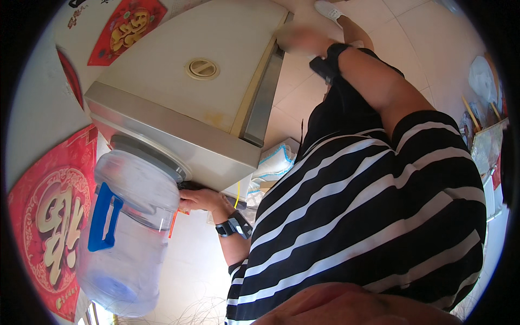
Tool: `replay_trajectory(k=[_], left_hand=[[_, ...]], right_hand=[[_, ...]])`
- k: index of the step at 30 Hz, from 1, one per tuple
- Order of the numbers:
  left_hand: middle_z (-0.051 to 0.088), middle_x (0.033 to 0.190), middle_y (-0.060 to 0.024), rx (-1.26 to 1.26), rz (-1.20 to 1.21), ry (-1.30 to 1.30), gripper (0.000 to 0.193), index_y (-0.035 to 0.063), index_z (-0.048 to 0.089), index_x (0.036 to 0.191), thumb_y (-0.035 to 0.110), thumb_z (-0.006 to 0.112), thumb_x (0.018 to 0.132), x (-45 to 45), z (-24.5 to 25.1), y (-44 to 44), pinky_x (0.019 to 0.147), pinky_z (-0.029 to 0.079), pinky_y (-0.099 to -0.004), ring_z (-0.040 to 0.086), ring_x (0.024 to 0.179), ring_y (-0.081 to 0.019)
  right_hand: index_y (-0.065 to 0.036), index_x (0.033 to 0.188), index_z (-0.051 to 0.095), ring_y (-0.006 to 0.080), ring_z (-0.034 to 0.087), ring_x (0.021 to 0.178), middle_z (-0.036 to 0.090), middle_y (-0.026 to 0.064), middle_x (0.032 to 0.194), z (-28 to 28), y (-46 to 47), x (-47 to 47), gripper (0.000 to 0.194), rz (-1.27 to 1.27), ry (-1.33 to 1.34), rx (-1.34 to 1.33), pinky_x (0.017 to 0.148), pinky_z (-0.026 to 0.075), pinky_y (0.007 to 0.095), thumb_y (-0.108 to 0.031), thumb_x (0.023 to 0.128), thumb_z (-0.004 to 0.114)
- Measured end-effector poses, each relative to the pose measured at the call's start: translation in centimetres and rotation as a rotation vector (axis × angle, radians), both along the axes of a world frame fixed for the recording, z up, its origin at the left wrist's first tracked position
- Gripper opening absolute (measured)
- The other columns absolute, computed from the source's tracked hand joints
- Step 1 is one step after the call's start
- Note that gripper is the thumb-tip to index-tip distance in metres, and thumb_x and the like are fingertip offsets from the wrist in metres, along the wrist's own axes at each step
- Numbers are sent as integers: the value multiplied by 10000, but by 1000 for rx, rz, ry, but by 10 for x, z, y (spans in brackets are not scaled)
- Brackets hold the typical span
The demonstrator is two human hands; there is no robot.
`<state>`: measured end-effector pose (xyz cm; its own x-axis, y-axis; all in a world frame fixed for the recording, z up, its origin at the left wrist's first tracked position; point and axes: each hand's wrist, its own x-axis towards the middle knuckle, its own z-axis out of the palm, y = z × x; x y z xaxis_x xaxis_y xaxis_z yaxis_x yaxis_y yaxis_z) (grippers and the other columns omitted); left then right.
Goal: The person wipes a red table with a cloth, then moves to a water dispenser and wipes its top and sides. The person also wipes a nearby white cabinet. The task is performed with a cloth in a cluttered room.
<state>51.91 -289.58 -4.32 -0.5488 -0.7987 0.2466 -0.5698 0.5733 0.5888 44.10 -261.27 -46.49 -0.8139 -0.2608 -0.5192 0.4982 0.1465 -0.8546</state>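
A clear plastic water jug point(134, 227) with a blue carry handle point(106, 219) sits neck-first in the grey collar point(146, 156) of a cream water dispenser point(170, 93). Beside the jug, close to the collar, is my left hand point(202, 200). Its fingertips meet the jug's edge and are partly hidden, so I cannot tell whether they grip anything. My right hand point(304, 39), badly blurred, is by the far end of the dispenser's grey side strip point(262, 97). Its finger position is unclear. A round slotted knob point(202, 69) sits on the cream panel.
Red paper decorations point(53, 227) with gold lettering hang on the wall left of the jug. A white bundle with blue trim point(276, 162) and a yellow cord point(238, 195) are behind the dispenser's corner. Cluttered items point(483, 93) stand at far right. Pale floor tiles point(398, 53) extend past a white shoe point(328, 11).
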Motion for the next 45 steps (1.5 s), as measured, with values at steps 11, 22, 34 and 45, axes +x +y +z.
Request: replay_trajectory(k=[11, 22, 34, 45], left_hand=[[488, 1388, -189, 29, 8, 5, 498, -25, 434, 1400, 311, 457, 1033, 9, 0, -7, 987, 465, -380, 530, 1166, -281], [441, 1427, -188, 54, -8, 16, 507, -20, 411, 1419, 320, 456, 1046, 10, 0, -4, 1029, 441, -392, 495, 1211, -292], [527, 1311, -161, -87, -60, 15, 518, -96, 479, 1323, 344, 476, 1048, 10, -4, -5, 976, 446, -377, 523, 1111, -262], [626, 1213, -143, -148, -68, 43, 474, -123, 565, 1220, 311, 450, 1068, 21, -7, -12, 953, 427, -334, 555, 1080, -230]], right_hand=[[-44, 1160, 668, 366, 646, 892, 678, 214, 973, 121, -48, -67, 393, 119, 86, 295, 791, 525, 412, -260, 833, 697], [-19, 1117, 640, 418, 591, 1011, 620, 223, 1101, 88, -81, -83, 301, 76, 189, 362, 848, 497, 500, -195, 882, 576], [-4, 1173, 546, 422, 534, 1066, 560, 232, 1094, 116, -51, -58, 372, -38, 474, -65, 944, 451, 456, -117, 830, 632], [-35, 1248, 587, 426, 582, 1121, 637, 224, 1180, 187, -128, -169, 405, -116, 780, -339, 949, 471, 475, -207, 882, 602]])
